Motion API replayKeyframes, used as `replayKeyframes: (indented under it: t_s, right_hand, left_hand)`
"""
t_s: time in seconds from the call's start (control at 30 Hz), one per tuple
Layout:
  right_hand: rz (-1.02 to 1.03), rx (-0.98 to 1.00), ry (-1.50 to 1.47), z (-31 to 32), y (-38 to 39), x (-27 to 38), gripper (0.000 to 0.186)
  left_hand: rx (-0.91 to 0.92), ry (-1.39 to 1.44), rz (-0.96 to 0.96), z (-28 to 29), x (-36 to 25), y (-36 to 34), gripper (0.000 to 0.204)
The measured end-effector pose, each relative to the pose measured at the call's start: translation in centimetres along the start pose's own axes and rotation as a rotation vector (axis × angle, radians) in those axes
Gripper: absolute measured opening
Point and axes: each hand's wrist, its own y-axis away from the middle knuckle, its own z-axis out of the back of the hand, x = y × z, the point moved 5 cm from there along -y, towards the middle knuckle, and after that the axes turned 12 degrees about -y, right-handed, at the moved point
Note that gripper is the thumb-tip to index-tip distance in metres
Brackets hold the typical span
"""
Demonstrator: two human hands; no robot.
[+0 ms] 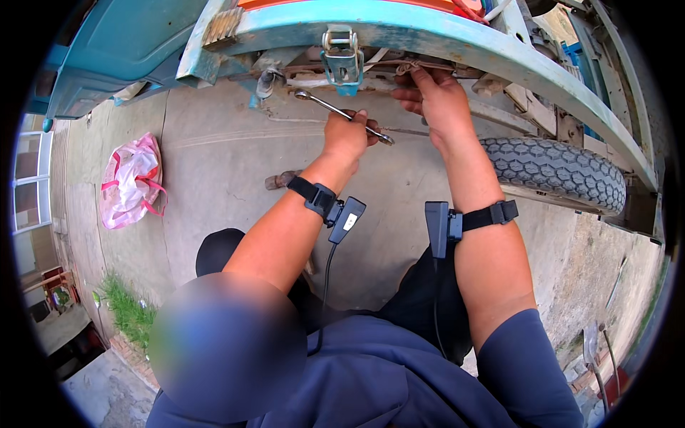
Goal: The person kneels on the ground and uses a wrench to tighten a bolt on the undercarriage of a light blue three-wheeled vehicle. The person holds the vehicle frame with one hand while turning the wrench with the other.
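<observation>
My left hand (347, 137) is closed round the middle of a long shiny wrench (326, 105), which slants with both ends sticking out. To its right and farther up, my right hand (441, 100) reaches beneath a blue metal frame beam (428, 32). Its thumb presses at a brown, knotted, cord-like piece (407, 68) under the beam; the other fingers are bent and partly hidden. A blue metal bracket (343, 60) hangs from the beam between the hands. A thin rod (407, 131) runs behind the wrench's lower end.
A patterned tyre (556, 171) stands right of my right forearm. On the concrete by my left forearm lies a rusty, hammer-like head (280, 180). A pink and white bag (133, 181) lies at left, below a blue vehicle panel (125, 50). Grass (127, 303) grows at lower left.
</observation>
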Motion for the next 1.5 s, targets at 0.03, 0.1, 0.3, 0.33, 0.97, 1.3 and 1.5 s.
replayKeyframes:
  t_s: [0.03, 0.1, 0.3, 0.33, 0.97, 1.3, 1.5]
  right_hand:
    - [0.003, 0.000, -0.002, 0.1, 0.0, 0.0, 0.027]
    - [0.017, 0.005, 0.001, 0.0, -0.3, 0.4, 0.027]
    - [0.024, 0.001, -0.004, -0.3, -0.4, 0.8, 0.026]
    - [0.020, -0.003, -0.007, -0.3, -0.4, 0.7, 0.026]
    - [-0.010, -0.036, -0.009, -0.3, 0.1, 0.3, 0.023]
    - [-0.019, -0.028, 0.026, 0.0, 0.0, 0.3, 0.022]
    - [-0.015, -0.030, 0.044, 0.0, 0.0, 0.4, 0.022]
  left_hand:
    - [0.017, 0.015, 0.005, 0.0, 0.1, -0.1, 0.019]
    - [0.036, 0.069, -0.001, -0.3, -0.3, -0.5, 0.017]
    - [0.032, 0.049, -0.019, -0.3, -0.8, -0.8, 0.017]
    - [0.022, 0.035, -0.014, -0.2, -0.7, -0.8, 0.017]
    - [0.060, 0.094, -0.013, -0.1, -0.3, -0.2, 0.017]
    - [0.064, 0.169, -0.042, -0.5, -0.7, 0.2, 0.014]
    - [0.066, 0.152, -0.055, -0.5, -0.7, 0.1, 0.013]
